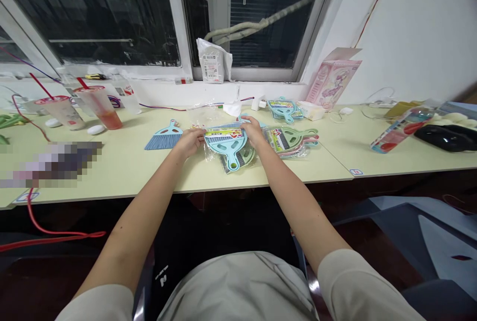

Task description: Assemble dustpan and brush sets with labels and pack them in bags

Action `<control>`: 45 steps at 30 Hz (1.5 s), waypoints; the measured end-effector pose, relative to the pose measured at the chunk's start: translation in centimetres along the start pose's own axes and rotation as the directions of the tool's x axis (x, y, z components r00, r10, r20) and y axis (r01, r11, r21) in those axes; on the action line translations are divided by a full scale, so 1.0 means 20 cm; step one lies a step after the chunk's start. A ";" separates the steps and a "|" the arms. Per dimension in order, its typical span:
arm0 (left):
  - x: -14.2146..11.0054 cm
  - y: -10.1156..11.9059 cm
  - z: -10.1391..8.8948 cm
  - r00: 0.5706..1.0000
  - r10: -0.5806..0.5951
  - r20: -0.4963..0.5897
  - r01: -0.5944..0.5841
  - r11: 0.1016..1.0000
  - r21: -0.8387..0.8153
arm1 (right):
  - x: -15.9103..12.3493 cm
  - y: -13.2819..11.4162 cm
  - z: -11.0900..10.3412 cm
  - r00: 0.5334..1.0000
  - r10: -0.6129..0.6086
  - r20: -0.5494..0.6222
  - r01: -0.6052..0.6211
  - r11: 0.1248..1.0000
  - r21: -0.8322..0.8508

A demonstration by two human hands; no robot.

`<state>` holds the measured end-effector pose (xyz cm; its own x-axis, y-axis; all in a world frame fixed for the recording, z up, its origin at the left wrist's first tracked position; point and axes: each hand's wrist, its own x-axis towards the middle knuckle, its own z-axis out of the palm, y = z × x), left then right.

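A light-blue dustpan with a yellow paper label lies on the cream table in front of me. My left hand grips its left edge, fingers closed on the label end. My right hand holds its right top edge, fingers curled over it. A clear plastic bag lies just behind the dustpan. A small blue brush rests on the table to the left of my left hand.
Packed green and pink dustpan sets lie to the right, more blue ones behind. Two drink cups with straws stand at the left. A pink box leans on the wall. A red cable hangs off the left edge.
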<state>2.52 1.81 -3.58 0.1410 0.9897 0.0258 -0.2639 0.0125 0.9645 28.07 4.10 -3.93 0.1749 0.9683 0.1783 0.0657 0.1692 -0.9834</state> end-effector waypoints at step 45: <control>-0.05 -0.04 0.05 0.708 0.612 0.351 -0.522 0.118 0.845 | -0.04 -0.04 0.02 0.996 0.078 0.052 -0.089 0.953 0.288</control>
<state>3.62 0.56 -4.17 0.2736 0.6583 0.7013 0.7013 -0.6355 0.3230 27.52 3.33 -3.29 0.1283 0.9868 0.0992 -0.2361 0.1276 -0.9633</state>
